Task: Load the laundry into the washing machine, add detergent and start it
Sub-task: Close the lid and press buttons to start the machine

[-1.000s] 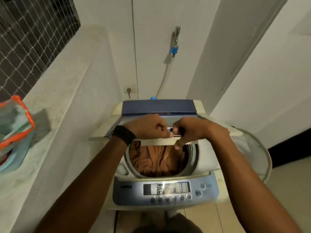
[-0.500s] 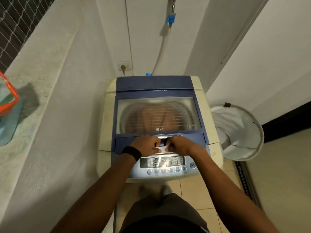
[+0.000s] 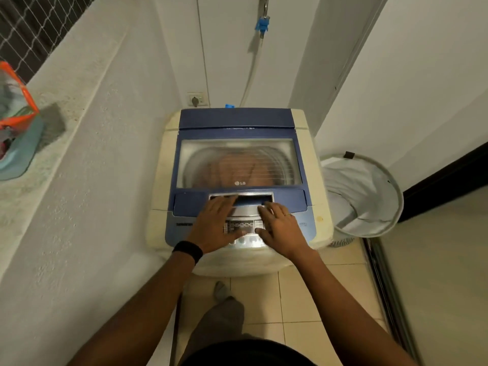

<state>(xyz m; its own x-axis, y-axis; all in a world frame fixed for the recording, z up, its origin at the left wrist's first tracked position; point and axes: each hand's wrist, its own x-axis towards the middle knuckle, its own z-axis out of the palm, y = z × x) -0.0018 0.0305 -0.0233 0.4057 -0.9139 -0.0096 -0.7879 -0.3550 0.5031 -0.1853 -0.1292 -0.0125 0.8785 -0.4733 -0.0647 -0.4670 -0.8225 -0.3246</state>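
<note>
The washing machine point(image 3: 315, 180) stands with its blue-framed lid point(image 3: 190, 200) down flat, and the laundry point(image 3: 232, 167), a brownish bundle, lies inside the drum, seen dimly through the lid's window. That load looks soft and limp, and it needs no more handling where it lies. The lid is a stiff, hinged panel, probably light; the silver handle recess point(image 3: 250, 199) at the middle of its near edge is the place to take hold of it. The left hand point(image 3: 215, 225) and right hand point(image 3: 280, 228) both lie flat and relaxed, fingers straight, holding nothing, spread over the control panel point(image 3: 243, 225) along the machine's near edge, the left fingertips reaching the recess. What remains seems to be the panel: its small buttons point(image 3: 249, 240), partly hidden under the palms, likely want a light, single-fingertip press, not a grip. Whether detergent is in cannot be told. A white hamper point(image 3: 369, 196) stands just beside the machine's right edge.
</note>
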